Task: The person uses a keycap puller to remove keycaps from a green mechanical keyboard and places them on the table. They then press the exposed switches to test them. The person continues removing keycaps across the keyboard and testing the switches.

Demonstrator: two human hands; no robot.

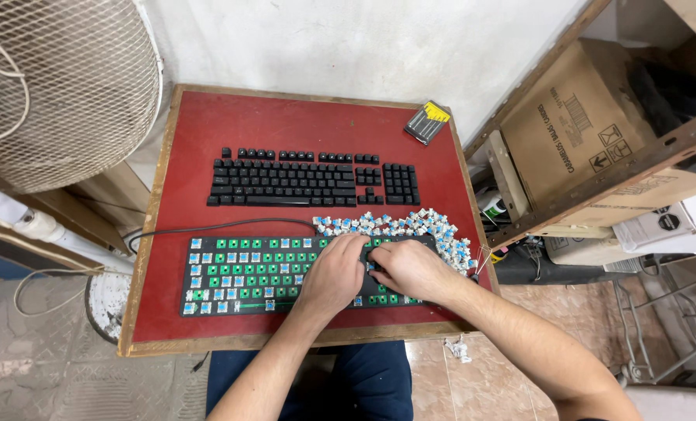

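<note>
Working at the stripped keyboard (286,274) on the red desk (192,125), left hand (334,273) and right hand (410,269) pinch a switch; many pulled switches (410,224) heaped beside, several blue ones remain seated.

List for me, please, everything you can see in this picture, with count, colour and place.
table: one, red top, wooden rim, centre
keycap set: one, black, laid out mid-table
keyboard base: one, black with green plate, near edge
loose switches: a pile, blue and white, right of centre
screwdriver case: one, yellow and grey, far right corner
fan: one, beige grille, upper left
cardboard box: one, brown, right shelf
left hand: on the keyboard base
right hand: beside it, on the base
</note>
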